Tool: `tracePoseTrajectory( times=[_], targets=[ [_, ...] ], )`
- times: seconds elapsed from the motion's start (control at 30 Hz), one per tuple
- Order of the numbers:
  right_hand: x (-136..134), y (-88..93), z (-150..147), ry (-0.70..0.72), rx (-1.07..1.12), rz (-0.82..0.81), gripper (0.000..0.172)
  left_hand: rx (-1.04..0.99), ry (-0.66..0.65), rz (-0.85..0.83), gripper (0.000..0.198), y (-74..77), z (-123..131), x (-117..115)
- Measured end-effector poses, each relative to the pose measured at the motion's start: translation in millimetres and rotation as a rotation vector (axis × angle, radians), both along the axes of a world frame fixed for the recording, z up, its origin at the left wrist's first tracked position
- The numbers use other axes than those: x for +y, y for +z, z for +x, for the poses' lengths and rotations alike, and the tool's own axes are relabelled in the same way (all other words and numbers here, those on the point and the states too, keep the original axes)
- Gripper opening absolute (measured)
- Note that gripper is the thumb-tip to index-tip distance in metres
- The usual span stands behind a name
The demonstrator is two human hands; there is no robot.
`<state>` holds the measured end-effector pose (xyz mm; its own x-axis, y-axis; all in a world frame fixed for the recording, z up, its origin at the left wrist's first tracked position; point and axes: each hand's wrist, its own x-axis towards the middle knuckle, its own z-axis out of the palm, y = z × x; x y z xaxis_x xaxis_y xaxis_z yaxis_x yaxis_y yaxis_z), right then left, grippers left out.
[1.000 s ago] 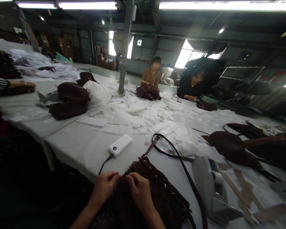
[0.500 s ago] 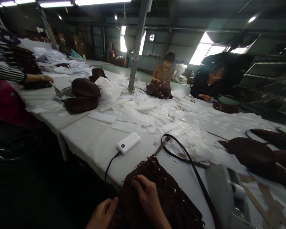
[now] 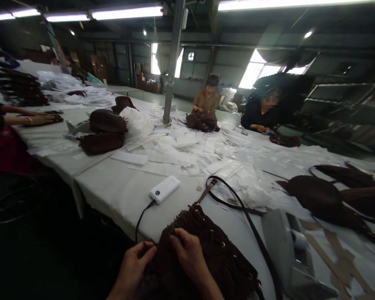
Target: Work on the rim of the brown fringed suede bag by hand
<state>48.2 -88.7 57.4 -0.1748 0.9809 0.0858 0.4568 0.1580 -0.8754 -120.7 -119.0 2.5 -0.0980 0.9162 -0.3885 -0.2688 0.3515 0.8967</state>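
Note:
A dark brown fringed handbag (image 3: 218,250) lies at the table's near edge, with metal eyelets along one side and a long strap (image 3: 253,225) looping away to the right. My right hand (image 3: 187,248) rests over the bag, thumb and fingers pinching its dark fringe. Just left of it, my left hand (image 3: 137,262) is also closed in a pinch at the bag's left edge; a thin dark strand seems to lie between its thumb and forefinger. The dark material blends together, so single strands are hard to make out.
A white power bank (image 3: 165,188) with a black cable lies beyond the bag. To the right stands a grey tape dispenser (image 3: 284,250), near more brown bags (image 3: 312,198). Paper sheets (image 3: 171,154) cover the middle. Co-workers sit across the table; another's hands (image 3: 40,119) are at left.
My left hand has risen slightly and come closer to my right hand at the fringe. The view has tilted up and shifted a little. The co-worker's hands at left have moved.

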Motion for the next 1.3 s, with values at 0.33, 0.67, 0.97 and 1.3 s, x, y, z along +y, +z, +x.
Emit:
tracePoseTrajectory(
  times=[0.33, 0.67, 0.97, 1.3],
  targets=[
    [10.3, 16.0, 3.4, 0.035, 0.024, -0.108, 0.017, -0.174, 0.012, -0.071, 0.034, 10.1, -0.1, 9.9],
    [-19.6, 2.6, -31.6, -0.059, -0.277, -0.117, 0.013, -0.445, 0.045, -0.148, 0.034, 2.3, 12.3, 6.8],
    [-25.9, -31.7, -25.5, -0.054, -0.159, 0.014, 0.007, -0.213, 0.133, -0.067, 0.035, 4.4, -7.7, 22.9],
    [-24.5, -12.7, -18.0, -0.076, 0.114, -0.143, 0.009, -0.395, 0.011, -0.278, 0.047, 19.1, -10.5, 9.4]
  ],
)
